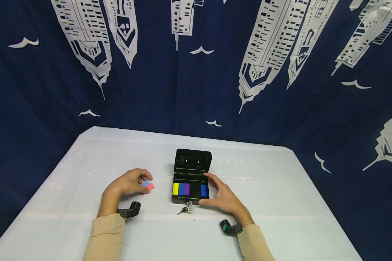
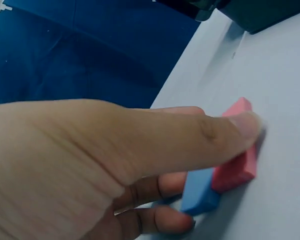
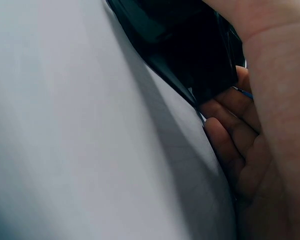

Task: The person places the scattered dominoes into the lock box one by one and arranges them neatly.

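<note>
My left hand point(image 1: 130, 182) is over the table, left of the box. Its thumb lies across a pink block point(image 2: 236, 172), the other fingers curled on the far side. A light blue block point(image 2: 200, 192) sits against the pink one, close to the fingertips. An open black cash box point(image 1: 196, 193) stands at the middle, its lid point(image 1: 192, 160) raised at the back. My right hand point(image 1: 227, 197) grips its right side, thumb at the front corner and fingers toward the hinge. Inside are a yellow block point(image 1: 175, 189), a blue block point(image 1: 181, 189), a purple block point(image 1: 187, 189) and another blue block point(image 1: 203, 190) at the right.
A small padlock point(image 1: 190, 207) is at the box's front edge, with a key point(image 1: 183, 210) beside it. White cloth covers the table point(image 1: 281, 203). Behind hangs a dark blue curtain point(image 1: 170, 90) with white building prints.
</note>
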Available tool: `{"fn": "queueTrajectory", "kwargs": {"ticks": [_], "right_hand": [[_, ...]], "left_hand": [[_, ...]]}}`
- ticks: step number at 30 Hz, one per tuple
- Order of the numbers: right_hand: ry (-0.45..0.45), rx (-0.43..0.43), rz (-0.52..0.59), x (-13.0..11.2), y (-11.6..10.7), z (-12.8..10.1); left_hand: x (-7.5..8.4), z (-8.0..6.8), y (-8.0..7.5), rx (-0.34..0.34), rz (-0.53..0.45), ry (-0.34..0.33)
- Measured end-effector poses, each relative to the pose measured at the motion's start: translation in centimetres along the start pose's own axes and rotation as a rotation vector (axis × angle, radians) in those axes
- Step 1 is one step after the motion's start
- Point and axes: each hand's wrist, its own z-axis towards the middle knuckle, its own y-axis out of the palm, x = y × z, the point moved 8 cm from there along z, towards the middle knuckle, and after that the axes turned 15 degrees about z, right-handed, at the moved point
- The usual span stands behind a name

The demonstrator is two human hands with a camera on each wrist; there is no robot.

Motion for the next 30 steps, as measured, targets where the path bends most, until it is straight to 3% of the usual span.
{"fn": "queueTrajectory", "kwargs": {"ticks": [9,18,24,30], "right_hand": [[-0.010,-0.006,0.000,-0.2,0.0,-0.1],[-0.003,-0.007,0.004,-0.2,0.0,-0.1],[0.005,-0.003,0.000,-0.1,0.0,-0.1],[0.002,0.000,-0.011,0.0,0.0,-0.2]], "left_hand": [[0.6,0.6,-0.2,0.102,0.027,0.077],[1.4,1.5,0.3,0.201,0.041,0.083],[1.1,1.7,0.9,0.151,0.020,0.050],[1.2,1.4,1.1,0.115,0.023,0.088]]}}
